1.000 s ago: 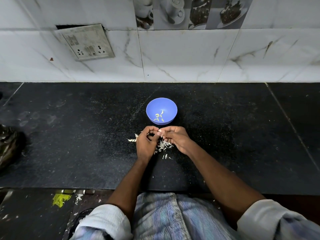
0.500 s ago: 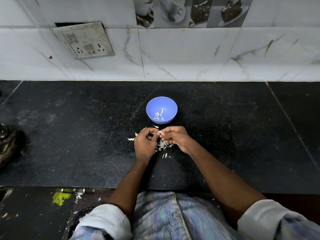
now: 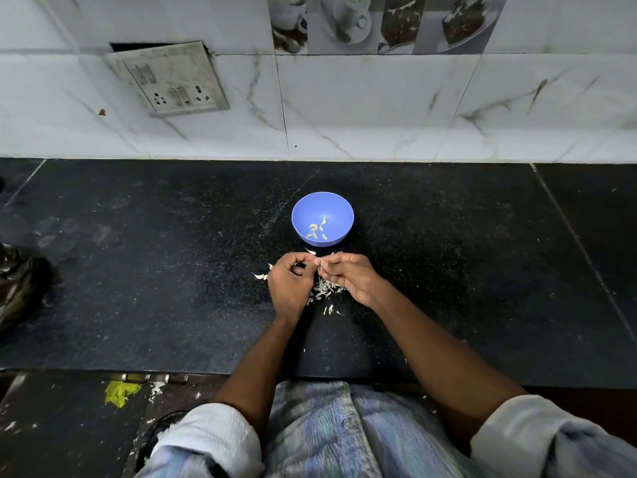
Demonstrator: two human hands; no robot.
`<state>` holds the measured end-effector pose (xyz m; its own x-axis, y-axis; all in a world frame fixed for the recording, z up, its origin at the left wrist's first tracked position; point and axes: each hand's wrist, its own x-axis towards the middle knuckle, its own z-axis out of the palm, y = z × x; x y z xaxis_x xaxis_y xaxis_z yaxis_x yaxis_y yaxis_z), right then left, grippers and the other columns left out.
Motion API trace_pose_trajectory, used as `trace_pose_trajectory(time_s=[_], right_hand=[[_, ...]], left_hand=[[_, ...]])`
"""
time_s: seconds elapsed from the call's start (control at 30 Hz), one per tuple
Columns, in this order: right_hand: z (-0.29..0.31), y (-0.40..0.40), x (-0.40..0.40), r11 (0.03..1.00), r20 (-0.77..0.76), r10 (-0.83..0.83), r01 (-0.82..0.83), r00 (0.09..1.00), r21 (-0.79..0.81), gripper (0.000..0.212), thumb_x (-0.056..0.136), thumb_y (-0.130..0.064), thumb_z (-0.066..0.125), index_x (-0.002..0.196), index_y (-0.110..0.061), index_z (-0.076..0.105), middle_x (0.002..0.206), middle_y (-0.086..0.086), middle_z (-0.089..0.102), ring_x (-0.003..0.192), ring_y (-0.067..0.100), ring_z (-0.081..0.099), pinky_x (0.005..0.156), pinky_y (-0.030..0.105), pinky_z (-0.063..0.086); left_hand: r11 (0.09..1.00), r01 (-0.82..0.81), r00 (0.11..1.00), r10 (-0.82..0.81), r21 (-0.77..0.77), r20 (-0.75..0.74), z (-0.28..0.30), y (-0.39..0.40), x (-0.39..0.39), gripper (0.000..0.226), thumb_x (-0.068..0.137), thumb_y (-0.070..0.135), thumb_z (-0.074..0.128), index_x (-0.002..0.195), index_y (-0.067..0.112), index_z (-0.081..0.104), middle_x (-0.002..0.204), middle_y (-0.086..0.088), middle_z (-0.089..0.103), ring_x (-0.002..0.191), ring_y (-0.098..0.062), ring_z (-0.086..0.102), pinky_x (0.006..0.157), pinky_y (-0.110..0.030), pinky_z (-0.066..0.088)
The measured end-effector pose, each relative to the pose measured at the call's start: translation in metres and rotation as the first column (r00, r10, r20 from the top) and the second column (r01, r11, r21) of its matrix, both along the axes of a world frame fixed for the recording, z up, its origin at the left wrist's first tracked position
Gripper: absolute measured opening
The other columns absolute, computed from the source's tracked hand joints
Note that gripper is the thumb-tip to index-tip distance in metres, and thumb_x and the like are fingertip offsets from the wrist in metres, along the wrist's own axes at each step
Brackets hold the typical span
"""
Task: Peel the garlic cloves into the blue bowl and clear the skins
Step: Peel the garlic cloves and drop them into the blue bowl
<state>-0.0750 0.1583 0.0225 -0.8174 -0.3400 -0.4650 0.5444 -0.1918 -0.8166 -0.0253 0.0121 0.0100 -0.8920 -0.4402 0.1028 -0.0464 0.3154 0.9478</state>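
At the near edge of the counter (image 3: pixel 138 305), the person's forearms reach in over a lap in striped cloth, sleeves rolled up. A little further in, toward the middle of the counter, the left hand (image 3: pixel 289 288) and right hand (image 3: pixel 351 279) meet fingertip to fingertip just above a loose heap of skins (image 3: pixel 322 290). Both hands have their fingers curled in, pinching something small between them; it is most likely a clove (image 3: pixel 319 269), though it is too small and too hidden by the fingers to make out clearly. More skins lie scattered at the left of the heap and just nearer than it.

Just beyond the hands sits the bowl (image 3: pixel 322 205), upright, with a few pale peeled cloves lying at its bottom. Behind it the counter runs back to the tiled wall, where a socket plate (image 3: pixel 169 79) hangs at the upper left. A dark crumpled object lies at the counter's left edge.

A clove should be light, firm and a bit slick once bare, so it is best pinched at its ends while a nail lifts the skin. The skins look papery and feather-light; they will likely scatter at a breath and are better swept together with the side of a hand than picked up singly.
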Motion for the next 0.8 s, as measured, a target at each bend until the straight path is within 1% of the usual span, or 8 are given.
trace_pose_trajectory(time_s=[0.07,0.13,0.23,0.33,0.43,0.53,0.67,0.8], right_hand=[[0.0,-0.001,0.0,1.0,-0.001,-0.01,0.01,1.0,-0.006,0.013,0.092,0.005,0.069,0.103,0.003,0.074,0.094,0.007,0.078,0.092,0.017,0.073,0.092,0.029,0.06],[-0.002,-0.004,0.001,1.0,0.003,-0.019,0.019,1.0,-0.014,0.011,0.093,0.005,0.068,0.102,0.001,0.074,0.095,0.008,0.078,0.089,0.015,0.073,0.087,0.026,0.06],[-0.003,-0.005,0.002,1.0,0.001,-0.015,0.015,1.0,-0.008,0.011,0.094,0.006,0.067,0.1,0.0,0.073,0.094,0.007,0.079,0.083,0.014,0.072,0.082,0.023,0.059],[-0.004,-0.006,0.003,1.0,-0.007,-0.005,0.005,1.0,-0.002,0.011,0.094,0.007,0.066,0.097,-0.001,0.073,0.096,0.007,0.079,0.079,0.013,0.071,0.08,0.024,0.059],[-0.004,-0.008,0.004,1.0,-0.015,-0.01,0.01,1.0,0.01,0.012,0.094,0.008,0.065,0.094,-0.002,0.072,0.096,0.008,0.079,0.077,0.013,0.071,0.078,0.023,0.059],[-0.003,-0.01,0.005,1.0,-0.016,-0.017,0.018,1.0,0.02,0.011,0.094,0.008,0.065,0.095,-0.001,0.071,0.092,0.007,0.079,0.075,0.012,0.071,0.074,0.022,0.058],[0.0,-0.009,0.005,1.0,0.001,-0.018,0.018,1.0,-0.003,0.013,0.094,0.007,0.065,0.095,-0.003,0.073,0.089,0.007,0.078,0.081,0.015,0.072,0.078,0.022,0.059],[0.002,-0.011,0.004,0.998,0.072,-0.036,0.04,0.997,-0.055,0.013,0.096,0.007,0.063,0.1,-0.001,0.072,0.092,0.01,0.076,0.084,0.016,0.071,0.078,0.022,0.059]], left_hand=[[1.0,-0.02,1.0,0.02,-0.011,-0.003,0.0,0.001,-0.001,0.005,0.086,0.02,0.085,0.088,0.021,0.081,0.082,0.013,0.078,0.061,-0.012,0.07,0.058,-0.028,0.058],[0.999,-0.034,0.999,0.034,-0.009,0.006,-0.001,0.001,-0.001,0.004,0.086,0.019,0.085,0.088,0.021,0.082,0.08,0.013,0.078,0.061,-0.01,0.07,0.059,-0.028,0.059],[1.0,-0.023,0.999,0.023,0.0,0.024,-0.003,0.001,-0.001,0.004,0.087,0.016,0.084,0.087,0.019,0.081,0.077,0.01,0.077,0.063,-0.012,0.072,0.06,-0.03,0.06],[1.0,0.005,1.0,-0.005,-0.026,0.02,-0.001,0.0,0.001,0.007,0.088,0.007,0.08,0.087,0.014,0.078,0.075,0.007,0.076,0.06,-0.007,0.069,0.057,-0.024,0.055],[0.996,0.049,0.999,-0.05,-0.071,-0.011,-0.001,0.0,0.002,0.011,0.089,0.0,0.074,0.088,0.011,0.073,0.079,0.003,0.073,0.062,-0.004,0.067,0.06,-0.017,0.052],[0.989,0.066,0.998,-0.068,-0.131,-0.01,-0.005,-0.001,0.0,0.011,0.089,0.005,0.073,0.088,0.015,0.07,0.082,0.006,0.072,0.069,-0.009,0.067,0.065,-0.023,0.054],[0.989,0.082,0.997,-0.082,-0.122,0.009,-0.008,-0.002,-0.001,0.008,0.092,0.008,0.07,0.091,0.016,0.07,0.087,0.006,0.073,0.075,-0.01,0.068,0.071,-0.027,0.056],[0.974,0.105,0.993,-0.113,-0.2,-0.032,-0.007,-0.004,-0.001,0.008,0.094,0.011,0.067,0.095,0.019,0.067,0.092,0.01,0.069,0.084,-0.011,0.064,0.077,-0.03,0.053]])
